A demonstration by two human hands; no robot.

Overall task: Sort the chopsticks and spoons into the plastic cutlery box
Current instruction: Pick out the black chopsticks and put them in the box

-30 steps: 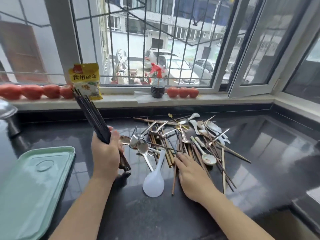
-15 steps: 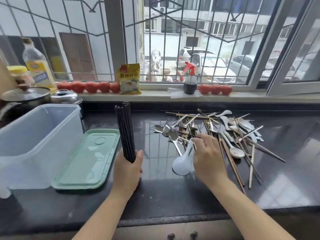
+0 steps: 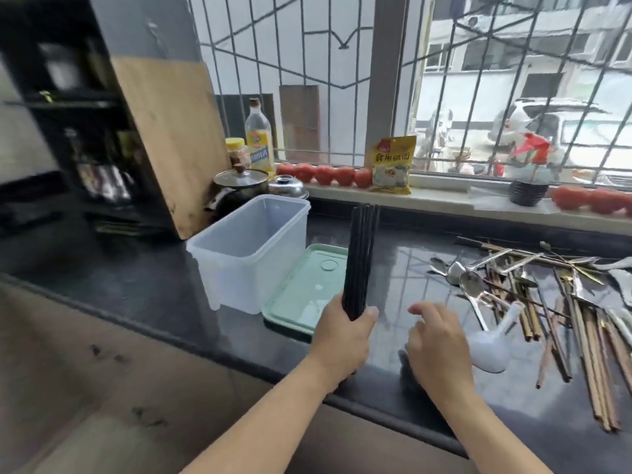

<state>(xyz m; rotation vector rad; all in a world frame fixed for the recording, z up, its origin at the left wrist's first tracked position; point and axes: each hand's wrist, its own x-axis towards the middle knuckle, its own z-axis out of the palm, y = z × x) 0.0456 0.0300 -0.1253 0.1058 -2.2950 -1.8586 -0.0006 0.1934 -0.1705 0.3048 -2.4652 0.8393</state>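
My left hand (image 3: 345, 336) grips a bundle of black chopsticks (image 3: 361, 258) near its lower end and holds it upright over the dark counter. Left of it stands the clear plastic cutlery box (image 3: 251, 249), open and with nothing visible inside; its green lid (image 3: 304, 292) lies flat beside it. My right hand (image 3: 436, 340) hovers just above the counter with loosely spread fingers, holding nothing. At the right lies a pile of wooden chopsticks (image 3: 588, 340), metal spoons (image 3: 470, 282) and a white plastic spoon (image 3: 492, 347).
A wooden cutting board (image 3: 171, 138) leans behind the box, beside a lidded pot (image 3: 239, 189) and an oil bottle (image 3: 259, 138). Tomatoes (image 3: 325, 173), a yellow packet (image 3: 392, 164) and a small spray bottle (image 3: 528, 181) sit on the windowsill. The counter's front edge runs close below my hands.
The view has swung left, bringing the box and cutting board into sight. My right hand has left the cutlery pile and moved toward the chopstick bundle, which my left hand keeps holding upright.
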